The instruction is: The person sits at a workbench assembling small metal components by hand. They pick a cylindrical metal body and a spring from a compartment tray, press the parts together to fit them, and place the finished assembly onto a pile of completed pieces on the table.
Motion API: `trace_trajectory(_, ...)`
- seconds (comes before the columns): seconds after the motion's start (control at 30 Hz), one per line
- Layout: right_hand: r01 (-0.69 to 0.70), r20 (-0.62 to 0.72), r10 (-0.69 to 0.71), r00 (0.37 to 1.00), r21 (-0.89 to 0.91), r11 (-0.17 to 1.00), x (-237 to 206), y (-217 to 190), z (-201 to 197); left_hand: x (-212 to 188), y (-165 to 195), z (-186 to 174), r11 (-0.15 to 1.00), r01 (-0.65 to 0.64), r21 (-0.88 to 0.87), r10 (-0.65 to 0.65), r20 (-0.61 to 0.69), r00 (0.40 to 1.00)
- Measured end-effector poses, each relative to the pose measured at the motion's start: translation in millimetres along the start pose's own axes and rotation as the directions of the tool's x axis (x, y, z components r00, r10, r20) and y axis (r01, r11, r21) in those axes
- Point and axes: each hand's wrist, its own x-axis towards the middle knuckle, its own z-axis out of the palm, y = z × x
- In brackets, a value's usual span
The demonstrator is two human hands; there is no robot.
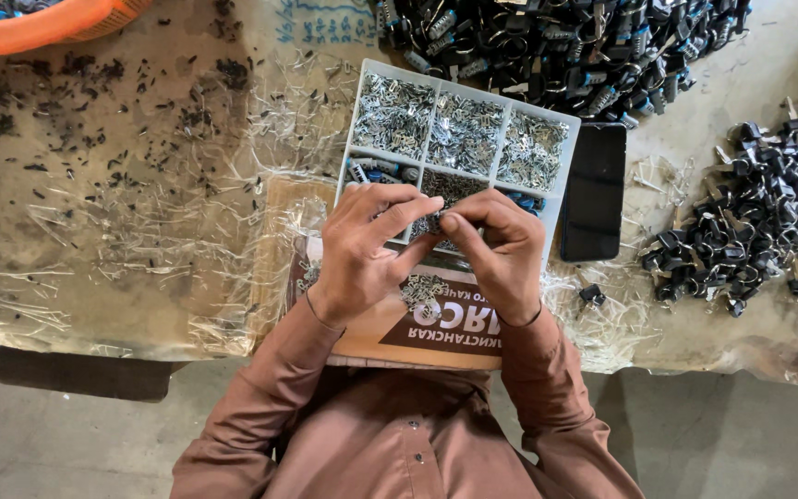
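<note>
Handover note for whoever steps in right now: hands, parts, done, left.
Left hand and right hand: fingertips pinched together over the compartment tray, on a small part too hidden to identify.
Tray: small silver metal pieces in the upper compartments, blue-tipped parts in the lower ones.
A loose cluster of silver pieces lies on the printed cardboard under the wrists.
Black key-like parts: big pile behind the tray, smaller pile at right.
Black phone beside the tray.
Done and left: cannot tell which pile is finished.

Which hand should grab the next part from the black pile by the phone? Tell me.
Probably the right hand: the black pile lies on its side, past the phone. The left hand would have to cross over.
</note>
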Motion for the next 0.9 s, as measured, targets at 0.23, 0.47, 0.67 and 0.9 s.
trace_trajectory(0.23, -0.082, 0.037, 0.075, 0.997, 0.252, 0.964, 1.1, 9.1, -6.5, 0.4, -3.0, 2.2, 0.999, -0.048, -0.02, 0.048, -0.009, 0.999)
trace_trajectory(0.47, 0.017, 0.057, -0.022, 0.998, 0.091, 0.996, -1.8, 8.2, -5.7, -0.2, -0.4, -2.9, 1.0, 0.017, -0.02, -0.018, -0.009, 1.0)
trace_trajectory(0.67, 0.025, 0.035, -0.027, 0.999, 0.071, 0.997, -1.5, 5.6, -3.3, 0.5, -0.6, -2.7, 1.0, 0.011, -0.013, -0.011, 0.025, 1.0)
trace_trajectory(0.9, -0.065, 0.104, 0.05, 0.993, 0.145, 0.987, 1.9, 12.9, -11.7, 0.3, -2.6, -1.5, 0.999, -0.035, 0.005, 0.035, 0.013, 0.999)
